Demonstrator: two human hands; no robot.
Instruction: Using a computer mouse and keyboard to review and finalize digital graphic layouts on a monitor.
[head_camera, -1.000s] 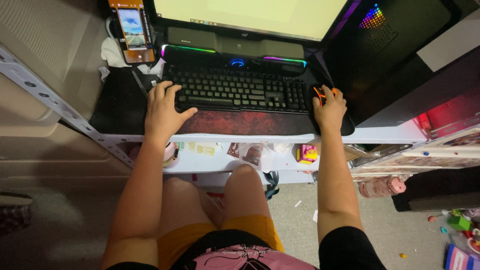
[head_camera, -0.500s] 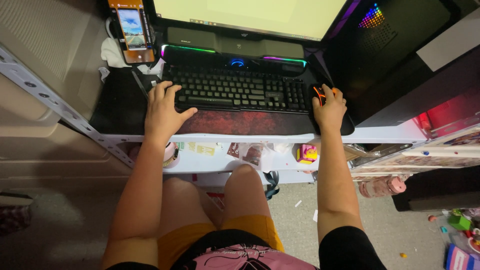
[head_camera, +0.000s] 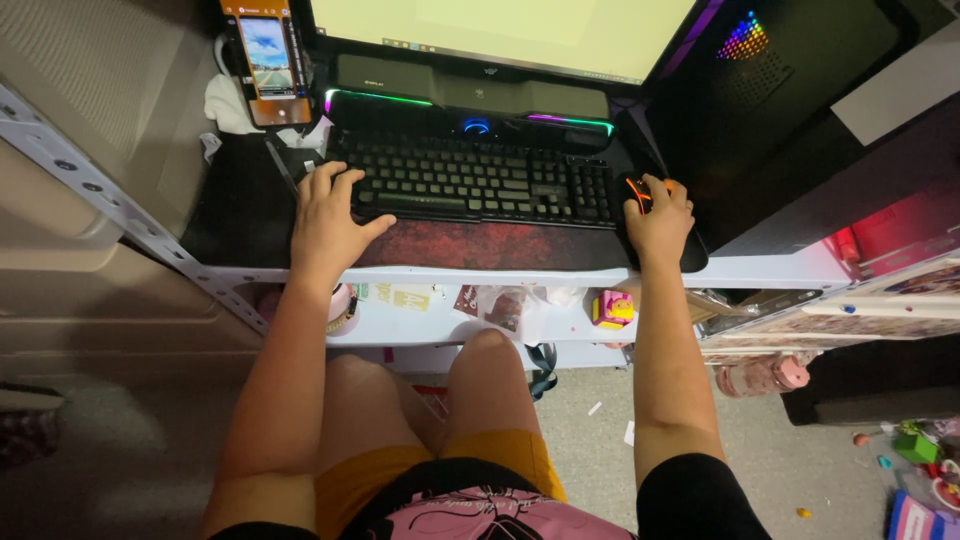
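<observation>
- Black mouse (head_camera: 640, 190) sits under the right hand (head_camera: 660, 220) at the bench's right end; the grip is closed over it, so most of its shell is hidden.
- Left hand (head_camera: 325, 225) lies flat, fingers spread on the keyboard (head_camera: 480, 180), clamping nothing.
- Mouse looks light, hard and smooth, best held by its sides.
- Red mat (head_camera: 480, 245) lies beneath the keyboard; the screen (head_camera: 500, 30) is cut off above.

Pretty cramped up here. The keyboard (head_camera: 480, 185) fills the middle of the tabletop (head_camera: 760, 270), with the monitor (head_camera: 500, 30) walling off the back edge and the computer tower (head_camera: 790, 110) blocking the right. Only open strip is the dark mat at the left edge, beside the phone (head_camera: 265, 60).
</observation>
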